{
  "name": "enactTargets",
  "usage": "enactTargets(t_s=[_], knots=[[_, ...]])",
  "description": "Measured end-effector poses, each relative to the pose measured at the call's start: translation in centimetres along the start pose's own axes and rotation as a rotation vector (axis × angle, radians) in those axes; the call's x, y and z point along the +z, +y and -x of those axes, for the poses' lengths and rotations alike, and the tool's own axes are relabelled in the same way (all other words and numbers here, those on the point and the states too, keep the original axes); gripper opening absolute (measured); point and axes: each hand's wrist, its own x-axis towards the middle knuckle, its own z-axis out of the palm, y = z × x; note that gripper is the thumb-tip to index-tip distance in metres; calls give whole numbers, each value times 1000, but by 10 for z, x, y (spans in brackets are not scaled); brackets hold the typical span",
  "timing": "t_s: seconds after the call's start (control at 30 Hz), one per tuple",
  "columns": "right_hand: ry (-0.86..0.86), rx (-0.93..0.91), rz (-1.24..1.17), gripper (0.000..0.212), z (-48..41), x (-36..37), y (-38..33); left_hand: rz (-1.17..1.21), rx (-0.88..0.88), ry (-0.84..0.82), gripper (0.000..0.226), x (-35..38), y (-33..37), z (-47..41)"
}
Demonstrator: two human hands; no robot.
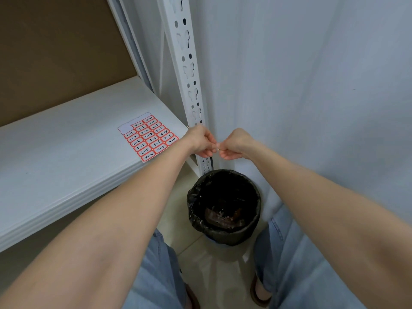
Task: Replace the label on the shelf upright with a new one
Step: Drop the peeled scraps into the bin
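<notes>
Looks like a label (217, 148), tiny and pale, pinched between the meeting fingertips of left hand (200, 141) and right hand (234, 143), both curled tight. Too small to tell whether old or new. Held just in front of the shelf upright (191, 74), above the lined bin (223, 237). Further left, on the shelf board (66, 141), a label sheet (148, 137), blank at its far corner. Could cling to a fingertip by its glue instead of dropping, or fall to the floor beside the bin if flicked sideways

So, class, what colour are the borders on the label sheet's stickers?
Red-orange borders on the label sheet, head view.
</notes>
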Motion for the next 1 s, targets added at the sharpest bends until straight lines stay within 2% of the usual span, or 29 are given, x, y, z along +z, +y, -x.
enactTargets(t_s=[0.17,0.33,0.6,0.83,1.0], knots=[[-8,19,318,14,-1,4,1,-97,-69,-2,12,-4,-4,0],[-32,32,475,12,3,4,-1,-90,-82,-3,11,-9,-4,1],[-83,9,530,20,5,4,-8,-67,-80,9,7,-13,-3,1],[-64,-34,538,2,4,4,-14,-55,-72,33,10,-18,-3,6],[-76,-36,542,13,5,2,-19,-61,-71,46,9,-25,3,11]])
